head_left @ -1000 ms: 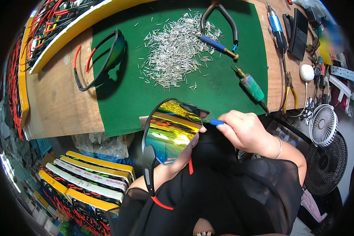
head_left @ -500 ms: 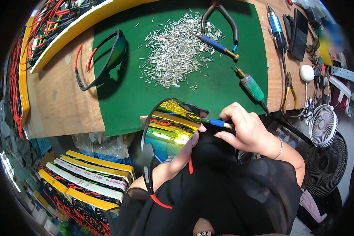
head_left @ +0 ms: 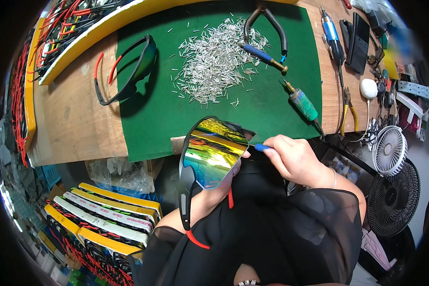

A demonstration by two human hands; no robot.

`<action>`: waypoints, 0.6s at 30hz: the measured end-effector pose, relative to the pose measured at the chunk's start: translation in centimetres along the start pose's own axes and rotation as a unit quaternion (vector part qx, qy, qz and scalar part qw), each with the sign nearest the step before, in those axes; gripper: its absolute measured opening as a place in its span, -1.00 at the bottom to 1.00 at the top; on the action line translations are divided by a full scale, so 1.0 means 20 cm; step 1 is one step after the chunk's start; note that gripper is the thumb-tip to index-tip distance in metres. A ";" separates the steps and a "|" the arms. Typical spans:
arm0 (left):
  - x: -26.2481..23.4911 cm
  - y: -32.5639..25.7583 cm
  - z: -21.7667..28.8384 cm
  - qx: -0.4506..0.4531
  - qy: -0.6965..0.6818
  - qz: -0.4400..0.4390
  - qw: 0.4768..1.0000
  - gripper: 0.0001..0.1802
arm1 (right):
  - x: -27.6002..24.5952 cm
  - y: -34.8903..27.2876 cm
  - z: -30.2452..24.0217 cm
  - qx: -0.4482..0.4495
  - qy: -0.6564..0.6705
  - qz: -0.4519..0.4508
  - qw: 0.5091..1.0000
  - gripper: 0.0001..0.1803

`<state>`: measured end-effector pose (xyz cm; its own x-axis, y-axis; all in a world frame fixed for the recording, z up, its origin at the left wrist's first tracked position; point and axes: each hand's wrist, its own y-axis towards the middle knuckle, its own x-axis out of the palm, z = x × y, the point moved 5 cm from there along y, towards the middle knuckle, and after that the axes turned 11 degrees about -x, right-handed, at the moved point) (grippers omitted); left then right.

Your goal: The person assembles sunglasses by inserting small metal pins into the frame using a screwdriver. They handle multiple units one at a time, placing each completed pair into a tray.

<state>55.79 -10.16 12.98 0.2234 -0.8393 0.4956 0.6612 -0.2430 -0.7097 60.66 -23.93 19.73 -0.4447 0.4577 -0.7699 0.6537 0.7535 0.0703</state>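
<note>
Right hand (head_left: pixel 295 159) gripping blue-handled tool (head_left: pixel 261 148), left hand (head_left: pixel 224 178) gripping mirrored sunglasses (head_left: pixel 209 152), yellow boxes (head_left: pixel 100 214) lower left

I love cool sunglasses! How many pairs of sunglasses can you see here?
2. The mirrored sunglasses are held in the left hand at the mat's near edge; the dark sunglasses lie at the green mat's far-left corner. More may be hidden in the boxes.

A bare wooden workbench (head_left: pixel 71 124) fills the upper view, with a dark green felt mat (head_left: pixel 271 114) laid over its middle. A long yellow tray edge (head_left: pixel 86 40) curves along its far left. Two round fans, one small white (head_left: pixel 388 150), one larger black (head_left: pixel 391 200), stand at right below the bench.
</note>
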 end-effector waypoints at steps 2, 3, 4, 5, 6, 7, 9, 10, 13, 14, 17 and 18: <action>0.00 0.00 -0.01 -0.016 -0.024 0.003 1.000 -0.69 | -0.03 0.01 -0.02 0.029 0.037 0.020 0.999 -0.74; 0.00 0.00 -0.02 -0.024 -0.036 0.004 0.999 -0.69 | -0.05 0.00 -0.03 0.044 0.056 0.029 0.997 -0.75; 0.00 -0.01 -0.02 -0.014 -0.024 0.002 1.000 -0.70 | -0.04 -0.01 -0.02 0.057 0.071 0.021 0.996 -0.75; 0.00 -0.01 -0.02 -0.004 -0.012 0.000 1.000 -0.70 | -0.02 -0.02 -0.02 0.069 0.085 0.012 0.994 -0.76; 0.00 -0.01 -0.02 0.006 0.000 -0.001 1.000 -0.70 | -0.01 -0.03 -0.01 0.082 0.100 0.003 0.992 -0.76; 0.01 -0.02 -0.02 -0.005 0.008 0.006 1.000 -0.71 | 0.00 -0.04 -0.01 0.070 0.092 -0.007 0.993 -0.77; 0.02 -0.04 -0.01 -0.026 0.024 0.022 0.999 -0.72 | 0.02 -0.10 0.02 0.111 0.131 0.030 0.985 -0.77; 0.02 -0.04 -0.03 -0.043 -0.007 0.010 0.999 -0.74 | 0.01 -0.13 0.04 0.130 0.151 0.049 0.979 -0.78; 0.04 -0.06 -0.05 -0.070 -0.067 -0.058 0.994 -0.77 | 0.09 -0.19 0.08 0.288 0.504 0.049 0.813 -0.79; 0.05 -0.08 -0.06 -0.073 -0.083 -0.084 0.990 -0.78 | 0.12 -0.17 0.06 0.321 0.588 0.036 0.742 -0.79; 0.05 -0.08 -0.07 -0.015 0.034 -0.084 0.996 -0.76 | 0.21 -0.10 0.04 0.296 0.656 0.122 0.684 -0.62; 0.06 -0.08 -0.07 -0.017 0.051 -0.081 0.995 -0.76 | 0.21 -0.10 0.04 0.307 0.658 0.137 0.674 -0.60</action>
<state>54.02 -11.44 13.95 0.0401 -0.8320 0.5533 0.6574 -0.3951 -0.6417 57.95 -23.85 15.78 -0.1491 0.8665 0.4763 0.7722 0.4029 -0.4913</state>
